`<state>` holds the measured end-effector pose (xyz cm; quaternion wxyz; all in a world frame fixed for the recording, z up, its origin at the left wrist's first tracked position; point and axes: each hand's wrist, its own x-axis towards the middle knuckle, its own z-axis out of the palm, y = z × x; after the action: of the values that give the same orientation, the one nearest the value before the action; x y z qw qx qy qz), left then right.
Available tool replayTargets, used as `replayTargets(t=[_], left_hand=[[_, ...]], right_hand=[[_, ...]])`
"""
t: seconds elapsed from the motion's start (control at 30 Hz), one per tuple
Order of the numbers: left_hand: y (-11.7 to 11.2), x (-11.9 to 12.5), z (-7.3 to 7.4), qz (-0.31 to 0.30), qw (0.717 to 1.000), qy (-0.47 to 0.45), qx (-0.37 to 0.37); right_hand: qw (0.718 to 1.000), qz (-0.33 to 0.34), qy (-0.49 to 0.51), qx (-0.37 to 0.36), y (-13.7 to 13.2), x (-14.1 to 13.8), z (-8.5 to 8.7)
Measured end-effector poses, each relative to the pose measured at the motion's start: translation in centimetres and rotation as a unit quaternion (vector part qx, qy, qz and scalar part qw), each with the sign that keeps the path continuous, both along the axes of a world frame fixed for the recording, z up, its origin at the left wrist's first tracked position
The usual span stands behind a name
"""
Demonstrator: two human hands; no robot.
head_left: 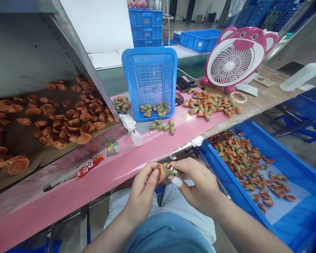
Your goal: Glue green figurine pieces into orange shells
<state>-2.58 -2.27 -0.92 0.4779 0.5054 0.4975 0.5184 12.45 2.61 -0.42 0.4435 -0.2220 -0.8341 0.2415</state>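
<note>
Both my hands meet over my lap, just in front of the pink table edge. My left hand [143, 188] and my right hand [197, 184] pinch one small toy piece [168, 171] between them, an orange shell with a green painted part. A white wrap covers one finger of my right hand. More green pieces [163, 125] lie on the pink mat, and some sit inside the tipped blue basket [150, 58]. A pile of orange and green pieces [210, 103] lies further right on the table.
A low shelf on the left holds several orange shells [68, 119]. A blue crate [300, 168] at my right carries many finished pieces. A pink bear-shaped fan [235, 59], a tape roll [238, 97], a small bottle [136, 137] and a red packet [90, 166] stand about.
</note>
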Motion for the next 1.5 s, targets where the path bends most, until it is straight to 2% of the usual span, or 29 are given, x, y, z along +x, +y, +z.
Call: replayTargets(t=[0.17,0.33,0.6,0.7,0.8,1.03,1.3,1.5], left_hand=[[0.1,0.0,0.2,-0.067,0.995,-0.057,-0.044],[-0.2,-0.3,0.3,-0.105,0.992,-0.029,-0.067],[0.2,-0.4,0.2,-0.121,0.989,-0.034,-0.074],[0.2,-0.3,0.1,-0.115,0.990,-0.036,-0.067],[0.1,0.0,-0.3,-0.101,0.990,-0.076,-0.055],[-0.2,1.6,-1.5,-0.016,0.986,-0.149,-0.066],[-0.4,1.7,-1.3,-0.035,0.988,-0.126,-0.078],[-0.8,1.7,-1.5,-0.046,0.989,-0.116,-0.078]], right_hand=[[0.999,0.007,-0.005,0.035,-0.2,0.0,-0.2],[0.998,0.002,-0.003,0.059,0.0,0.2,-0.5],[0.997,0.007,-0.008,0.073,-0.1,0.3,-0.7],[0.997,0.017,-0.015,0.070,0.2,0.5,-0.7],[0.998,0.017,-0.016,0.066,0.4,0.6,-0.6],[0.998,-0.004,-0.013,0.068,-0.4,0.1,-1.0],[0.996,-0.057,-0.007,0.073,-1.7,0.0,-1.6],[0.995,-0.069,-0.010,0.075,-2.4,0.2,-1.9]])
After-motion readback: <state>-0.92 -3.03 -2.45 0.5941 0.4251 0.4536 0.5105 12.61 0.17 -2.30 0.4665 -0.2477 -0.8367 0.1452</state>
